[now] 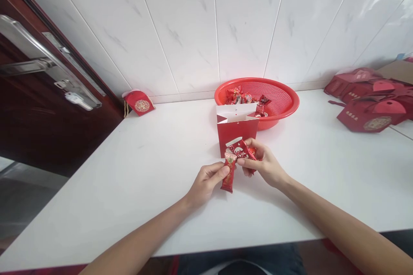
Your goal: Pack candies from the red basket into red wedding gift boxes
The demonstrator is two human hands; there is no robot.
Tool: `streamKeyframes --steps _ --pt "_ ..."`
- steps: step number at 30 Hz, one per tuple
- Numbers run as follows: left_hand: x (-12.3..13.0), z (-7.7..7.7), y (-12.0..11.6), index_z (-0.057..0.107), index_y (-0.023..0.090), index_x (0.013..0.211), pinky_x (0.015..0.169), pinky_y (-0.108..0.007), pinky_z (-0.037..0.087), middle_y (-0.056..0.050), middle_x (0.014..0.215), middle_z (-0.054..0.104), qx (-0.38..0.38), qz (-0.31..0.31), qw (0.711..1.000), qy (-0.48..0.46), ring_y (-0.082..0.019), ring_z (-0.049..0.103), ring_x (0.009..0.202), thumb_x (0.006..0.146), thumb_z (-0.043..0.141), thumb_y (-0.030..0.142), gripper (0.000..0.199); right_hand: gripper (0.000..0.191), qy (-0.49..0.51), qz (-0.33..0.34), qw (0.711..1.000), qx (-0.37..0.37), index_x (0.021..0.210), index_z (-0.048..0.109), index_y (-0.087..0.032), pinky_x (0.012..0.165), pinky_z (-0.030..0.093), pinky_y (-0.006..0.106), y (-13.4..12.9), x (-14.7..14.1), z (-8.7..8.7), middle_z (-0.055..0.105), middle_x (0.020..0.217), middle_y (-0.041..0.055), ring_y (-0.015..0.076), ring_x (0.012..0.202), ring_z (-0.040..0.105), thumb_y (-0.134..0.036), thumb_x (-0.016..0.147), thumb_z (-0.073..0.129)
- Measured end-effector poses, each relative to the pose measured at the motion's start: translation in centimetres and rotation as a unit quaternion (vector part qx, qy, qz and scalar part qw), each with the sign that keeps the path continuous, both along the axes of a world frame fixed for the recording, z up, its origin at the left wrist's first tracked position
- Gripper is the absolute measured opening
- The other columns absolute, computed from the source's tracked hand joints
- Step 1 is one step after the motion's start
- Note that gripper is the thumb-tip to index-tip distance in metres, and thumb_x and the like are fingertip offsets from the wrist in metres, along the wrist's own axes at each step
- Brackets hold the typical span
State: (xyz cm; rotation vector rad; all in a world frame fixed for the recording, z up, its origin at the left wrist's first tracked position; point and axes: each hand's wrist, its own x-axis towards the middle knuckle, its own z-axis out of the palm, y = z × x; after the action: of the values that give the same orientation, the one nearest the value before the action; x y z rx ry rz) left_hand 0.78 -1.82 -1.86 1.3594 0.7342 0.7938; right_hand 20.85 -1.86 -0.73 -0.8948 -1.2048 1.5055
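Observation:
My left hand (206, 180) is closed on a narrow red candy stick (228, 176) with a pink top, thumb across its front. Beside it my right hand (261, 163) grips several red candy packets (239, 149), one with white lettering; the rest are partly hidden by the fingers. The stick's top end meets the packets. Just behind both hands stands an open red paper box (238, 131) with white inner flaps. Behind the box, a red plastic basket (284, 94) holds several wrapped candies (237, 94).
A closed red box (139, 102) with a gold emblem sits at the table's (129, 180) back left corner. Several red boxes (371, 114) are piled at the right. A tiled wall (180, 34) runs behind, and a dark door (48, 107) stands at the left.

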Motion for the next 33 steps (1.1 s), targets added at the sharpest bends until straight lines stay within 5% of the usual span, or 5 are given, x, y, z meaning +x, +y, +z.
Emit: streamKeyframes --steps 7,13,18,33 --pt "0.1 0.0 -0.1 0.073 0.016 0.094 0.085 -0.036 0.049 -0.009 0.093 0.07 -0.017 -0.005 0.999 -0.03 -0.024 0.062 0.091 0.093 0.064 0.044 0.029 0.038 -0.002 -0.002 1.0 0.003 0.088 0.052 -0.02 0.044 0.041 0.022 0.13 -0.08 -0.16 0.061 0.064 -0.007 0.0083 0.045 0.056 -0.034 0.074 0.085" --pt "-0.11 -0.35 0.06 0.073 0.018 0.094 0.087 -0.033 0.049 -0.007 0.1 0.072 -0.014 0.082 0.995 -0.056 -0.022 0.063 0.092 0.09 0.069 0.041 0.024 0.038 -0.002 0.001 1.0 0.003 0.088 0.056 -0.02 0.046 0.044 0.023 0.04 -0.11 -0.31 0.06 0.064 -0.0061 0.0088 0.047 0.055 -0.038 0.072 0.086" --pt "-0.05 -0.09 0.23 0.071 0.019 0.114 0.086 -0.034 0.053 -0.008 0.11 0.07 -0.023 0.135 0.987 -0.083 -0.024 0.063 0.099 0.088 0.071 0.041 0.034 0.037 0.003 0.018 1.0 -0.006 0.088 0.057 -0.019 0.047 0.043 0.024 0.13 -0.2 -0.46 0.06 0.066 -0.0052 0.0087 0.048 0.054 -0.039 0.074 0.085" --pt "-0.21 -0.01 0.46 0.066 0.022 0.117 0.076 -0.029 0.053 -0.003 0.098 0.067 -0.051 0.194 0.972 -0.119 -0.019 0.061 0.089 0.086 0.074 0.04 0.037 0.038 -0.017 0.036 0.999 -0.022 0.089 0.056 -0.019 0.048 0.044 0.024 -0.02 -0.32 -0.58 0.064 0.071 -0.0031 0.0092 0.049 0.056 -0.043 0.076 0.083"
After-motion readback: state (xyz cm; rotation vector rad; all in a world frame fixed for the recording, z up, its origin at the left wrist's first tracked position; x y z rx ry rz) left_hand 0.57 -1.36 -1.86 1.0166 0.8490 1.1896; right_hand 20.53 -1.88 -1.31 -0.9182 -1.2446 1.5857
